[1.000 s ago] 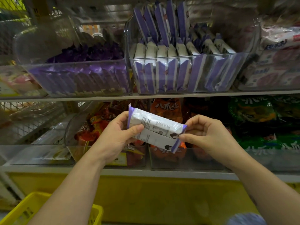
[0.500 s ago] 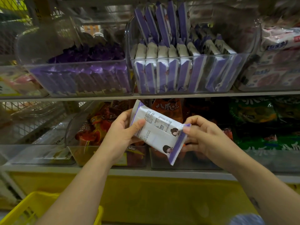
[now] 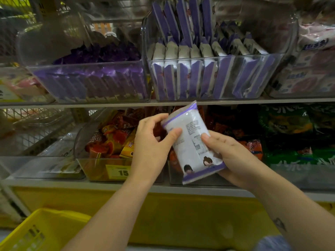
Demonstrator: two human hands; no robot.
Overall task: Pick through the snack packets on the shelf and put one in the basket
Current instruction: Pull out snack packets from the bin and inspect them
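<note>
Down at about seven o'clock in the view sits the yellow basket (image 3: 36, 230), its slotted wall showing, well apart from both hands. At nine o'clock a wire rack (image 3: 36, 127) stands on the lower shelf, and above it, near ten o'clock, a clear bin (image 3: 87, 82) holds a row of dark purple packets. Just left of centre, another clear bin on the lower shelf is heaped with orange-red packets (image 3: 112, 138), and a yellow price label (image 3: 119, 172) is fixed to its front. The left hand (image 3: 150, 142) is raised in front of that bin, thumb pressed on the printed face of the white-and-purple packet (image 3: 194, 142) and fingers curled round its upper left edge, so it grips the packet. The packet is held in the air at the centre of the view, in front of the lower shelf, nearly upright with its top leaning toward one o'clock and its purple bottom seam at six. At twelve o'clock from it, on the upper shelf, a full bin (image 3: 208, 77) holds matching packets standing on edge. The right hand (image 3: 230, 154) grips the packet's lower right side, thumb on the front and fingers wrapped behind. Farther right, at three o'clock, lie green packets (image 3: 290, 134), and at two o'clock, pink-and-white packets (image 3: 311, 69).
</note>
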